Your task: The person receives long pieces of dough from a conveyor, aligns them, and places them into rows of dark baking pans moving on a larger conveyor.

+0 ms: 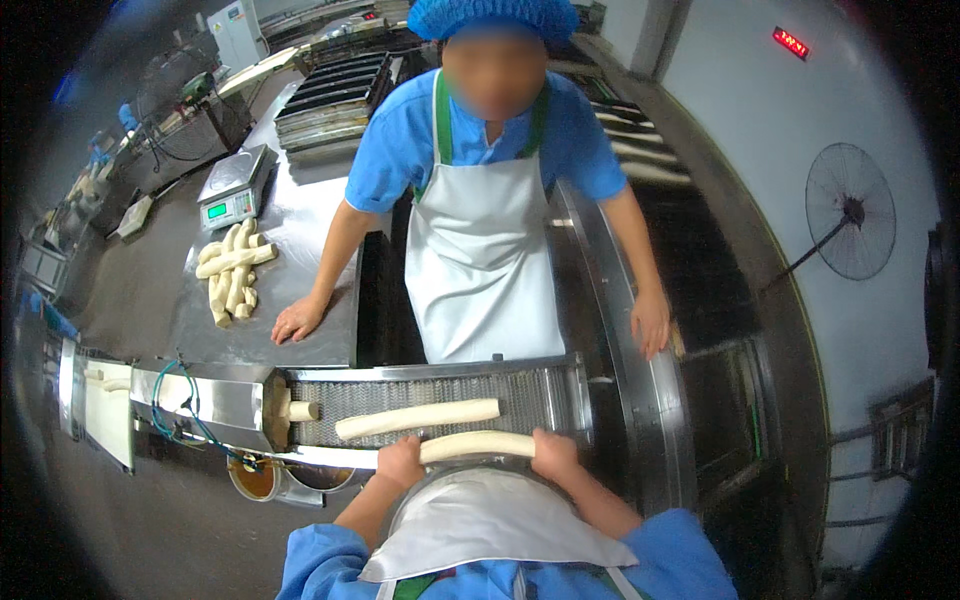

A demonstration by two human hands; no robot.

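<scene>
Dough roll (418, 419) on mesh conveyor (540, 390); dough pile (236, 268) on table (215, 335) beyond conveyor, left of co-worker (485, 250); scale (232, 190) behind pile.

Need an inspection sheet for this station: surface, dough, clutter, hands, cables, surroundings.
Surface: metal mesh conveyor, partly covered by dough.
Dough: one loose log on the mesh; another piece at the steel housing's mouth.
Clutter: dough pile beside digital scale on steel table.
Hands: left hand and right hand grip a held log by its ends.
Cables: teal line looped at the housing; cable or hose, unclear.
Surroundings: co-worker opposite, fan at right, stacked trays beyond the scale.
</scene>
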